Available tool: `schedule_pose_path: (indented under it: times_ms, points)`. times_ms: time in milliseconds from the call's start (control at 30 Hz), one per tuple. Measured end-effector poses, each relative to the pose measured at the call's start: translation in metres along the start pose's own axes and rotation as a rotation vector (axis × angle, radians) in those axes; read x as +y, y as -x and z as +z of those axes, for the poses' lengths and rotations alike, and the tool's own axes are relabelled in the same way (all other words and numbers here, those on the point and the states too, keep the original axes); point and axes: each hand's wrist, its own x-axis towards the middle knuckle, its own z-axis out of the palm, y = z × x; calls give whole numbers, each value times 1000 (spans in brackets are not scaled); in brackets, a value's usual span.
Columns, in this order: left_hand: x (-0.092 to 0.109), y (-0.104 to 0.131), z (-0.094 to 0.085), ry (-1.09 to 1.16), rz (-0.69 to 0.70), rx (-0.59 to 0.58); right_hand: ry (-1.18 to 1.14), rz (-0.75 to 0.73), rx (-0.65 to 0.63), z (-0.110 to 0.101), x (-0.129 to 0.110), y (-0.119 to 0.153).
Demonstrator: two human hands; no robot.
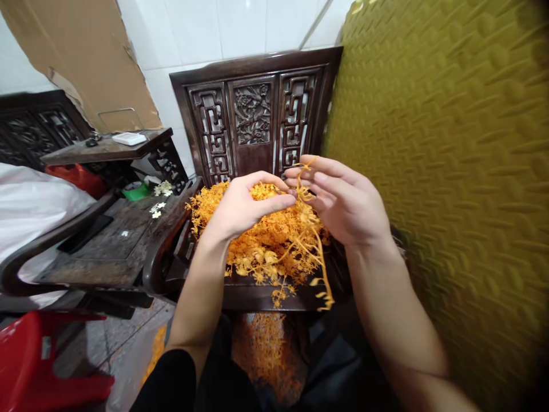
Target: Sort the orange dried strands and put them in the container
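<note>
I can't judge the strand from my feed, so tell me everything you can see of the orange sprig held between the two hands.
The orange sprig is a thin, branching stem with small orange flower-like tips; it looks like plastic. Its upper end is pinched between the fingertips of the left hand and the right hand, with a short curl poking above the right fingers. From that grip it hangs down and to the right, limp and slightly curved, its tip past the front edge of the carved wooden chair. It hangs in front of the heap of orange sprigs on the seat.

A red plastic stool (pixel 38 360) at lower left — white box (pixel 128 138) on a dark side table (pixel 103 150), cardboard (pixel 86 57) behind.
</note>
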Motion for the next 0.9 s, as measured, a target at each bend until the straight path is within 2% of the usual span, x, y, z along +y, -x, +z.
schedule_pose_path:
  times_ms: [67, 200, 333, 433, 633, 700, 767, 800, 900]
  points:
    - [1, -1, 10, -179, 60, 57, 61, -58, -25, 1, 6, 0]
    - [-3, -2, 23, -402, 61, 151, 179, -206, -10, 0, 19, -2]
    - [-4, -1, 20, -454, 127, 72, 216, -252, 47, -4, 24, -5]
    - [-3, -1, 17, -454, 101, 18, 270, -304, 114, -2, 24, -3]
    - [1, 2, 22, -644, 102, 137, 429, -404, 261, 8, 35, -5]
    - [13, 12, 19, -591, 92, 50, 436, -436, 329, -3, 39, -13]
    - [28, 24, 11, -489, 97, -87, 382, -443, 404, -23, 38, -23]
    - [34, 29, 5, -457, 105, -107, 335, -417, 409, -35, 37, -28]
    - [37, 33, -9, -406, 108, 9, 226, -333, 349, -57, 29, -32]
